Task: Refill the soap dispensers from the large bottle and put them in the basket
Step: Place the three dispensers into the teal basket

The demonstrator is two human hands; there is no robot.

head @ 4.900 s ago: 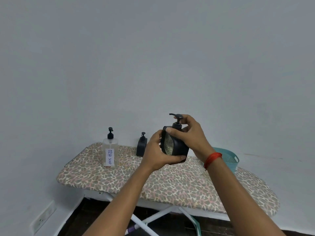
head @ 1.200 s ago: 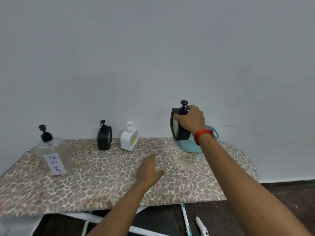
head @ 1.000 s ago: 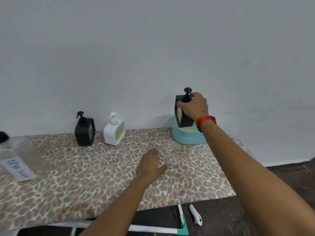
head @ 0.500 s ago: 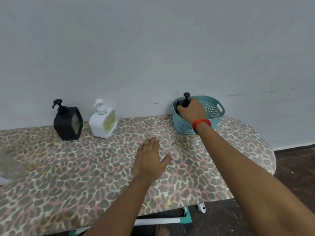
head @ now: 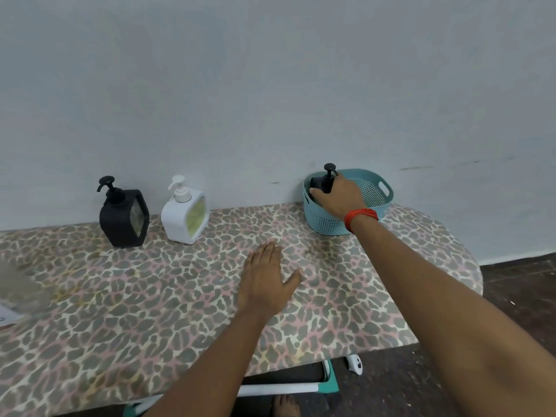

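On the ironing board, near the wall, the leftmost dispenser stands just left of the middle dispenser. Well right of them sits the basket, with a third dispenser in its left end. The large bottle is at the left edge.

Your right hand grips a black pump dispenser standing inside the teal basket. Your left hand lies flat, fingers straight, on the leopard-print ironing board. A second black dispenser and a white dispenser stand side by side at the wall.
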